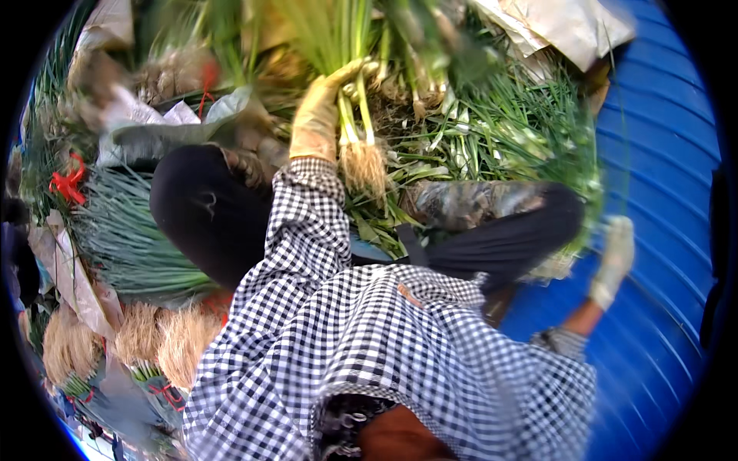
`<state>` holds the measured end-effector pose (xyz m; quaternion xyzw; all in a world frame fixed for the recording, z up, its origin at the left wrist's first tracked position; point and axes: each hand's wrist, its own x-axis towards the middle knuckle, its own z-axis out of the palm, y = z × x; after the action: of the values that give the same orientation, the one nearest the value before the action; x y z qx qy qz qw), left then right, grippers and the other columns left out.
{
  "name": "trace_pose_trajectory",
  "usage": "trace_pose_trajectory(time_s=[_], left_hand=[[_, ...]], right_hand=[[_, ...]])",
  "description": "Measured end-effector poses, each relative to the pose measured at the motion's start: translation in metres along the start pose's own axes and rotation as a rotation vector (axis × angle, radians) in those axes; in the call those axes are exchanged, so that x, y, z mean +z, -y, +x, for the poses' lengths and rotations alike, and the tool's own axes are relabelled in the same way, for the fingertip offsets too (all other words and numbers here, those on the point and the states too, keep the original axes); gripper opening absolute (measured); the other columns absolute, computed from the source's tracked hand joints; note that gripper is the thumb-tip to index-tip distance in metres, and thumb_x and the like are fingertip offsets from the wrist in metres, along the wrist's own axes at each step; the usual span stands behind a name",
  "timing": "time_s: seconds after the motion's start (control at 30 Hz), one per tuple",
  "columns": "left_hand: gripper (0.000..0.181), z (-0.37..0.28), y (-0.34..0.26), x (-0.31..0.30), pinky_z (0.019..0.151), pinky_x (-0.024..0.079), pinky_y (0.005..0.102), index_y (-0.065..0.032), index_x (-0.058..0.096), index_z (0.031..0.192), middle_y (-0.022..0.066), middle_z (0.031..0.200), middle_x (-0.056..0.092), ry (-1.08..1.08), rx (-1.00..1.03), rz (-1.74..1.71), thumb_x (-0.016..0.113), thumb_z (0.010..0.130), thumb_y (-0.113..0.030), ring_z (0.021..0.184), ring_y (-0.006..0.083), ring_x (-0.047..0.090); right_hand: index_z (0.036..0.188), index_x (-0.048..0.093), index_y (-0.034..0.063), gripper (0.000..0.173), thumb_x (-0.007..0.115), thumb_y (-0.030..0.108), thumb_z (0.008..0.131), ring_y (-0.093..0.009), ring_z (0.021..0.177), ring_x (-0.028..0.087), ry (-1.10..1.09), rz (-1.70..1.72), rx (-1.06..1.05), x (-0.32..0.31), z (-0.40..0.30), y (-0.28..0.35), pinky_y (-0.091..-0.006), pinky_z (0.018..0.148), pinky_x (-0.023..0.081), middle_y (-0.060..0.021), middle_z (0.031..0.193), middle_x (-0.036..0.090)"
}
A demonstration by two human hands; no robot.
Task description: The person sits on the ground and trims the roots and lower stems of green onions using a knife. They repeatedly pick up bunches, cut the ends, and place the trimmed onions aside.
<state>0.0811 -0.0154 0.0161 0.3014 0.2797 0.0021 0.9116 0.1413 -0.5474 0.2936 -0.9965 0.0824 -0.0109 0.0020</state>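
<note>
My left hand (323,106), in a yellowish glove, is closed around a few green onions (360,106). Their pale roots hang down over my crossed legs and their leaves rise to the top of the view. Out at the right, my right hand (616,248), in a pale glove, is beside the blue ribbed surface; it is blurred, and whether its fingers hold anything thin is unclear. Between my hands lies a heap of loose green onions and leaf scraps (496,132).
Bundled green onions (138,230) lie to my left, some with a red tie (70,180). Root ends of tied bundles (184,340) show at lower left. A pale sack (571,29) lies at upper right, near a blue ribbed metal wall or sheet (657,155).
</note>
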Motion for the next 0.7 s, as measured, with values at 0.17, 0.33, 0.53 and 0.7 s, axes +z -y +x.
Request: trace_pose_trajectory(time_s=[0.17,0.33,0.53,0.7], left_hand=[[0.036,-0.038,-0.046,0.066,0.055,0.05,0.0142,0.0057,0.061,0.117,0.01,0.094,0.072,0.051,0.115,0.043,0.068,0.085,-0.009,0.066,0.0052,0.062],[0.041,-0.097,-0.101,0.146,0.06,0.06,0.0195,0.0081,0.055,0.123,0.0133,0.095,0.071,0.067,0.451,-0.289,0.066,0.085,-0.005,0.078,0.0105,0.07],[0.043,-0.049,-0.114,0.1,0.051,0.059,0.0222,0.0008,0.059,0.122,0.0076,0.082,0.071,-0.183,0.44,-0.098,0.07,0.083,-0.013,0.061,0.0134,0.068],[0.045,-0.008,-0.103,0.012,0.064,0.059,0.0269,0.0002,0.061,0.122,0.0063,0.094,0.07,-0.341,0.377,-0.092,0.071,0.082,-0.018,0.069,0.0123,0.066]], right_hand=[[0.124,0.059,0.0056,0.037,0.06,0.024,0.093,-0.028,0.11,0.061,-0.229,-0.013,-0.505,0.056,0.058,0.142,-0.0371,0.093,0.047,-0.0147,0.119,0.064],[0.111,0.062,0.0017,0.036,0.054,0.032,0.092,-0.034,0.102,0.062,0.17,0.315,-0.82,0.218,0.161,0.312,-0.0427,0.09,0.047,-0.0192,0.108,0.066],[0.155,0.004,0.01,0.102,0.07,0.035,0.081,-0.027,0.146,0.024,0.4,0.082,-0.472,0.349,0.245,0.427,-0.0391,0.12,0.014,-0.0191,0.155,0.027],[0.144,0.039,0.0092,0.075,0.07,0.032,0.08,-0.03,0.118,0.058,0.633,0.052,-0.659,0.294,0.22,0.473,-0.0425,0.102,0.041,-0.021,0.13,0.058]])
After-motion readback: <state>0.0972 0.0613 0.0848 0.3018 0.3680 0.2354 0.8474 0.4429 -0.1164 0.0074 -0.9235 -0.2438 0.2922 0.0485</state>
